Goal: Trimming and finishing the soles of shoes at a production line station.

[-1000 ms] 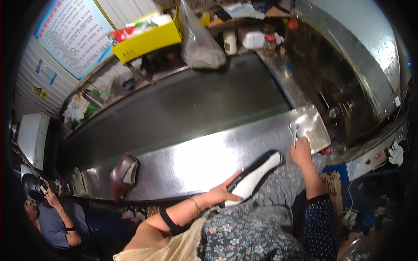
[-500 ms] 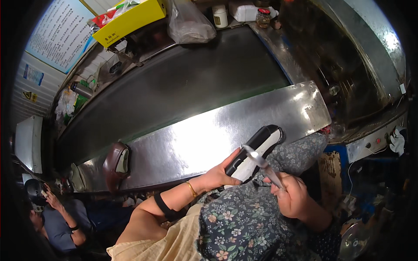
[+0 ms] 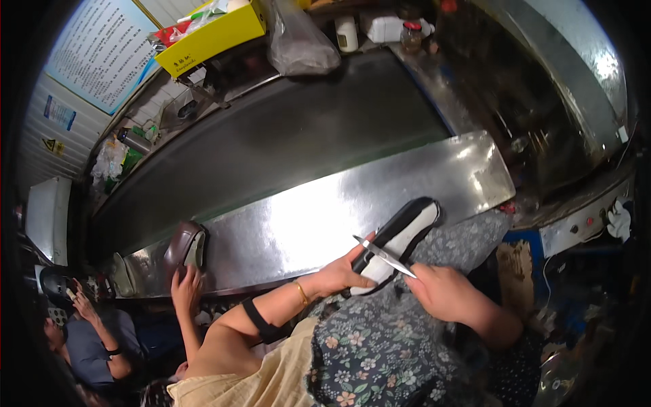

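My left hand (image 3: 339, 277), at the centre of the frame, wears a thin gold bangle (image 3: 300, 293) at the wrist and a black band (image 3: 260, 321) further up the bare forearm. My right hand (image 3: 441, 293) is bare. Below them shows dark, small-flowered fabric (image 3: 380, 353).

This was a shoe workshop or small factory line. A long dark conveyor belt (image 3: 285, 136) ran beside a polished steel desk (image 3: 305, 224), with a black shoe with a white lining (image 3: 400, 230) and a brown shoe (image 3: 183, 247) lying on the steel. More than one person sat along the line, another worker's hand (image 3: 184, 288) reaching to the brown shoe. Behind the belt stood a yellow carton (image 3: 213, 37), a clear plastic bag (image 3: 298, 44) and small bottles (image 3: 347, 32). A printed notice board (image 3: 102, 54) hung on the panelled wall, and a metal machine housing (image 3: 576, 68) rose at the right.
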The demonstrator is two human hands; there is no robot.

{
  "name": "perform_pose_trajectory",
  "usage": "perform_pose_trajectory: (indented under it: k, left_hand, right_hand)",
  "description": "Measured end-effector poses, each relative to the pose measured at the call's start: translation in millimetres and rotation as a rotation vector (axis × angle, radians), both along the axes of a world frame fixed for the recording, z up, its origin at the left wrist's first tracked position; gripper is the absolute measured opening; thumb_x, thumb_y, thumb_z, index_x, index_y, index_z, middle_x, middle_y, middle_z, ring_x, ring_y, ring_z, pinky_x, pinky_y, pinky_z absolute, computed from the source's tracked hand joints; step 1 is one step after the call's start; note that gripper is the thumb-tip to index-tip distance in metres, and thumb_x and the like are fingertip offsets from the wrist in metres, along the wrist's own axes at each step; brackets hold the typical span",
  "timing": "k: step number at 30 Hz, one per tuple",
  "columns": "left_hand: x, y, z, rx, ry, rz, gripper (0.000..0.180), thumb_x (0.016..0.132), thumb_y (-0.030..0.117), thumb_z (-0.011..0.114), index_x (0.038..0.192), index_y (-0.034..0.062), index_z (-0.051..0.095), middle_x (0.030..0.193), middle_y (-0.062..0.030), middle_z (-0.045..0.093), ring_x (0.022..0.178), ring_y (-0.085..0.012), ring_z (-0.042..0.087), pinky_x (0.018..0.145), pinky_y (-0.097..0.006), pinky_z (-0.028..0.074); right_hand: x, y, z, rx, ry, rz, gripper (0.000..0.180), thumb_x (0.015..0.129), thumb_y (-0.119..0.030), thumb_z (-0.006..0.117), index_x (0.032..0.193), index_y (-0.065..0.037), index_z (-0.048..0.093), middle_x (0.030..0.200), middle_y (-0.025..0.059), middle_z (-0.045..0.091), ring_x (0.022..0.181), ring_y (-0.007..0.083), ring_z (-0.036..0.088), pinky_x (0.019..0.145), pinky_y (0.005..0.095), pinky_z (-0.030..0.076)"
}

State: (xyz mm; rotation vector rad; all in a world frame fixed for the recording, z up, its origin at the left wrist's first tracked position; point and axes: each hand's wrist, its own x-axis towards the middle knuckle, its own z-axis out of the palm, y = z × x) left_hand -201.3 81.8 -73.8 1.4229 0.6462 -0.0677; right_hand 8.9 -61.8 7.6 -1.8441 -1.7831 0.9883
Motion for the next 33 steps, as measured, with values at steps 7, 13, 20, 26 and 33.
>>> perform_pose_trajectory:
  k: [7,13,20,26,33]
  left_hand:
    - [-2,1,-10,-0.099,-0.078,0.040,0.109,0.075,-0.005,0.076,0.159,0.0178,0.010,0.143,-0.0049,0.043,0.122,-0.0171,0.045,0.106,-0.029,0.036]
    - [1,3,-8,-0.365,-0.046,0.077,0.111,0.076,-0.012,0.072,0.159,0.0180,0.006,0.140,-0.0071,0.050,0.118,-0.0140,0.051,0.103,-0.028,0.040]
    - [-1,2,-5,-0.566,-0.043,0.118,0.109,0.077,-0.011,0.072,0.159,0.0210,0.008,0.153,-0.0053,0.036,0.129,-0.0167,0.043,0.108,-0.030,0.037]
    - [-5,3,-16,-0.570,-0.048,0.131,0.111,0.077,-0.011,0.070,0.160,0.0211,0.004,0.150,-0.0030,0.036,0.131,-0.0156,0.039,0.107,-0.029,0.036]
    - [-7,10,-19,-0.581,-0.077,0.208,0.101,0.074,-0.008,0.073,0.157,0.0153,0.020,0.143,-0.0026,0.045,0.129,-0.0177,0.044,0.109,-0.031,0.036]
  right_hand:
    - [-5,-1,-11,-0.022,-0.047,0.001,0.021,0.095,-0.023,0.058,0.093,-0.004,0.051,0.078,0.0204,0.065,0.073,0.0417,0.065,0.065,0.0499,0.052]
    - [-17,0,-21,-0.075,-0.135,0.097,0.024,0.094,-0.026,0.059,0.091,-0.003,0.053,0.074,0.0173,0.065,0.067,0.0366,0.066,0.060,0.0475,0.054]
    - [-16,-12,-32,0.015,-0.172,0.103,0.024,0.092,-0.028,0.061,0.092,-0.005,0.053,0.075,0.0159,0.063,0.067,0.0361,0.065,0.059,0.0465,0.053]
    - [-9,-5,-42,-0.040,-0.116,-0.006,0.022,0.092,-0.025,0.062,0.092,-0.004,0.055,0.075,0.0164,0.063,0.069,0.0389,0.064,0.062,0.0458,0.053]
    - [41,15,-21,0.134,0.139,-0.258,0.025,0.098,-0.028,0.053,0.100,-0.004,0.054,0.081,0.0218,0.063,0.075,0.0429,0.063,0.065,0.0505,0.050]
